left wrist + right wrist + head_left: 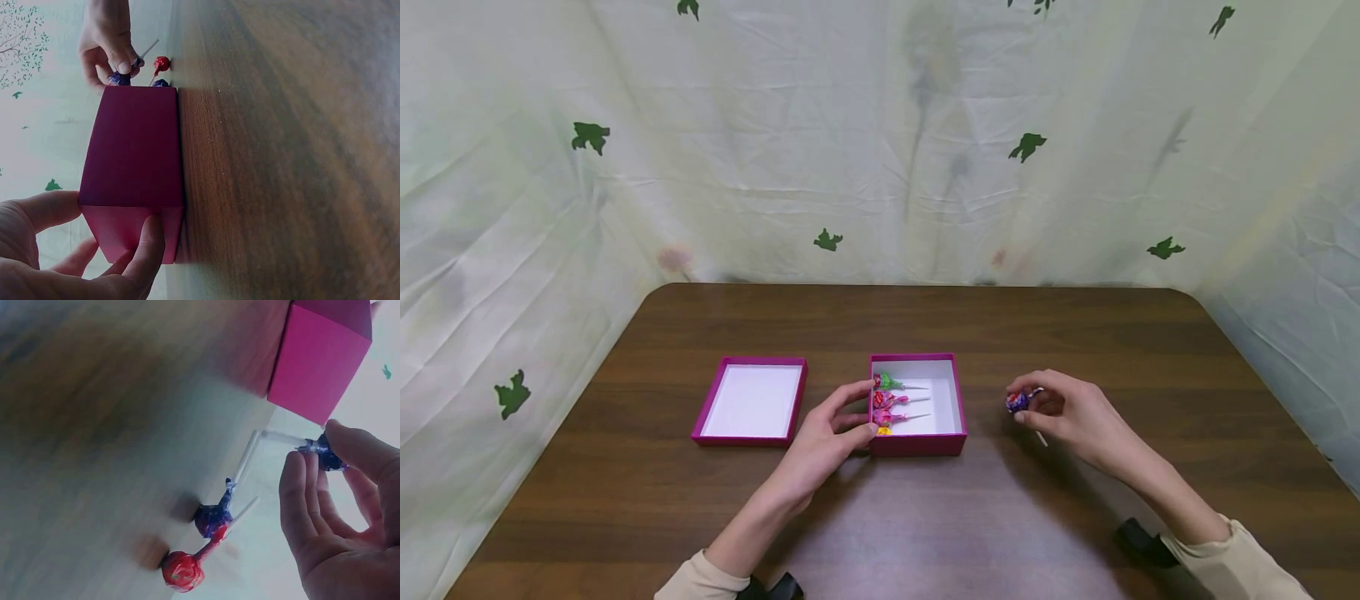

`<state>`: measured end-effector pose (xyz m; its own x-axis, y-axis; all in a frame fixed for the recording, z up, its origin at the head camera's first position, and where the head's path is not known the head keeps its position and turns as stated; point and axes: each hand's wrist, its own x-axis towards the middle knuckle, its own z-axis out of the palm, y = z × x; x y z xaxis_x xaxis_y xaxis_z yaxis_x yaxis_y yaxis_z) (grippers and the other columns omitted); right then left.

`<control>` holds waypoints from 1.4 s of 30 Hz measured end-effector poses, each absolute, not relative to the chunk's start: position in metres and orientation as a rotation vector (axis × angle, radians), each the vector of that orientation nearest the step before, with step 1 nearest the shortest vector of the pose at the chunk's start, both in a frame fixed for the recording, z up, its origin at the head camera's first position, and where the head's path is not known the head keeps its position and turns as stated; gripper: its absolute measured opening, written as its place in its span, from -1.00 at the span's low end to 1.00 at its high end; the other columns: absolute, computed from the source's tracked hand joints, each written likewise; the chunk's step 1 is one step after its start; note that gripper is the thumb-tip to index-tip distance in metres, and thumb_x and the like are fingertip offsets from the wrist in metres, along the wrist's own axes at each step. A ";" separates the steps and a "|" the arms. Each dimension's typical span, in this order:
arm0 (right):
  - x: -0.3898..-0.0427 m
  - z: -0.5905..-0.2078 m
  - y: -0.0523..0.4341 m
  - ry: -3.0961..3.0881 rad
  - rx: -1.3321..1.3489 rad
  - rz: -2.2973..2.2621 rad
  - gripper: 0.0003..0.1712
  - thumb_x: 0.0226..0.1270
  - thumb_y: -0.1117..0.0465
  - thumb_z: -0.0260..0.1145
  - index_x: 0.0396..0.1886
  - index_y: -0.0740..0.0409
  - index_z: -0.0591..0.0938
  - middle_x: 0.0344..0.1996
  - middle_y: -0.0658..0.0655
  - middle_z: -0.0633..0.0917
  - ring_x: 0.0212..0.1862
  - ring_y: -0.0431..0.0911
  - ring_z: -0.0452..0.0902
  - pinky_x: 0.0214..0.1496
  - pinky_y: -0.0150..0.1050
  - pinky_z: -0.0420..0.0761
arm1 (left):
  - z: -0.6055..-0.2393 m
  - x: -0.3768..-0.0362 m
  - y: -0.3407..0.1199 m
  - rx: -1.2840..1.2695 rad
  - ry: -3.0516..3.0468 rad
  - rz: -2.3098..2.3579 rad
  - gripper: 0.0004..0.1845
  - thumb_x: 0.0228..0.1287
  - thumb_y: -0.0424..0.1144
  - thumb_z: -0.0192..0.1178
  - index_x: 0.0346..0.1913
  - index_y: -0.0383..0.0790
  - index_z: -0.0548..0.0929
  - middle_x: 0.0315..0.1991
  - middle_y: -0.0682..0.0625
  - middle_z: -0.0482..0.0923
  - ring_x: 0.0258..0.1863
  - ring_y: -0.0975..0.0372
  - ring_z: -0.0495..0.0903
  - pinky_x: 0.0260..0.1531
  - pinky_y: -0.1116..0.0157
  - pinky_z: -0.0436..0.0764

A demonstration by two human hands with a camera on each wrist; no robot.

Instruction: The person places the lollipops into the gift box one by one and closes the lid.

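Staged recording booth, not a lived-in room. Pale wrinkled cloth backdrop [880,142] printed with small green leaf shapes hangs across the 12 o'clock side and wraps round at 9 and 3 o'clock, hiding any walls. Single dark wood-grain bench [1075,333] with rounded far corners fills the floor of the enclosure. On it only two small magenta boxes [752,402] and a few wrapped lollipops [891,400], near centre.

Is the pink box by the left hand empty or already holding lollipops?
Holding some: the pink box has lollipops lined along its left side, sticks pointing right. The left hand grips its near-left corner.
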<state>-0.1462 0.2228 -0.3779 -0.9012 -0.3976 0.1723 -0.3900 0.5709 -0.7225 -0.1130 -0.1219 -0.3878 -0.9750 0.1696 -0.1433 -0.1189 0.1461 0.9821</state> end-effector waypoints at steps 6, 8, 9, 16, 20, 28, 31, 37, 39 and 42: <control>-0.148 -0.376 0.217 2.785 -0.672 -1.297 -0.65 0.15 0.24 0.51 -0.07 -0.09 0.66 -0.29 -0.11 0.71 -0.31 -0.21 0.66 -0.22 -0.29 0.65 | -0.388 -0.113 -0.121 0.044 2.198 1.923 -0.42 0.28 -0.36 0.26 0.36 -0.03 0.46 0.34 -0.08 0.33 0.15 -0.01 0.51 -0.03 0.12 0.62; -0.149 -0.375 0.215 2.776 -0.662 -1.313 -0.66 0.14 0.23 0.51 -0.08 -0.08 0.66 -0.29 -0.11 0.71 -0.32 -0.21 0.66 -0.22 -0.29 0.65 | -0.388 -0.114 -0.121 0.043 2.198 1.922 -0.42 0.28 -0.36 0.26 0.36 -0.03 0.45 0.34 -0.08 0.33 0.15 0.00 0.51 -0.03 0.12 0.62; -0.149 -0.375 0.213 2.774 -0.658 -1.320 -0.66 0.14 0.23 0.52 -0.08 -0.06 0.66 -0.30 -0.11 0.71 -0.32 -0.21 0.66 -0.22 -0.29 0.65 | -0.388 -0.114 -0.121 0.043 2.198 1.921 -0.42 0.28 -0.35 0.26 0.36 -0.03 0.45 0.34 -0.08 0.33 0.15 0.00 0.51 -0.03 0.13 0.62; -0.149 -0.370 0.203 2.801 -0.679 -1.310 -0.68 0.18 0.20 0.50 -0.08 -0.15 0.67 -0.29 -0.17 0.70 -0.31 -0.24 0.65 -0.24 -0.28 0.64 | -0.388 -0.113 -0.122 0.053 2.197 1.927 -0.42 0.27 -0.35 0.28 0.36 -0.04 0.45 0.34 -0.09 0.34 0.16 -0.01 0.50 -0.03 0.12 0.62; -0.149 -0.366 0.196 2.830 -0.687 -1.294 -0.64 0.18 0.18 0.50 -0.04 -0.14 0.64 -0.26 -0.18 0.70 -0.29 -0.25 0.63 -0.24 -0.27 0.64 | -0.388 -0.113 -0.122 0.048 2.200 1.921 -0.41 0.26 -0.34 0.28 0.36 -0.03 0.45 0.34 -0.09 0.33 0.15 0.00 0.51 -0.02 0.12 0.62; -0.149 -0.357 0.183 2.833 -0.709 -1.290 -0.66 0.15 0.16 0.53 -0.11 -0.17 0.63 -0.31 -0.17 0.69 -0.30 -0.23 0.60 -0.30 -0.27 0.61 | -0.388 -0.113 -0.122 0.052 2.197 1.924 -0.42 0.27 -0.34 0.28 0.36 -0.04 0.45 0.34 -0.09 0.33 0.15 -0.01 0.50 -0.02 0.12 0.62; -0.150 -0.355 0.178 2.813 -0.745 -1.294 -0.69 0.15 0.17 0.52 -0.13 -0.18 0.65 -0.31 -0.19 0.69 -0.29 -0.24 0.60 -0.27 -0.25 0.62 | -0.388 -0.114 -0.122 0.053 2.197 1.923 -0.42 0.27 -0.34 0.28 0.36 -0.04 0.45 0.34 -0.09 0.33 0.15 -0.01 0.51 -0.03 0.12 0.62; -0.154 -0.351 0.171 2.777 -0.849 -1.361 -0.64 0.13 0.24 0.53 -0.09 -0.13 0.66 -0.26 -0.18 0.66 -0.25 -0.24 0.59 -0.11 -0.19 0.64 | -0.389 -0.114 -0.122 0.054 2.202 1.917 -0.42 0.27 -0.33 0.28 0.36 -0.04 0.45 0.35 -0.09 0.33 0.15 -0.01 0.50 -0.02 0.12 0.62; -0.155 -0.350 0.169 2.764 -0.877 -1.379 -0.64 0.14 0.26 0.52 -0.08 -0.13 0.67 -0.25 -0.18 0.65 -0.24 -0.24 0.58 -0.09 -0.17 0.63 | -0.389 -0.114 -0.122 0.053 2.203 1.916 -0.42 0.27 -0.34 0.28 0.36 -0.04 0.45 0.34 -0.09 0.33 0.15 0.00 0.51 -0.02 0.12 0.62; -0.156 -0.346 0.165 2.751 -0.921 -1.390 -0.63 0.16 0.28 0.50 -0.07 -0.16 0.66 -0.22 -0.19 0.65 -0.22 -0.24 0.58 -0.07 -0.22 0.62 | -0.389 -0.114 -0.122 0.050 2.203 1.917 -0.41 0.27 -0.34 0.27 0.36 -0.04 0.45 0.34 -0.10 0.34 0.14 0.00 0.51 -0.02 0.12 0.62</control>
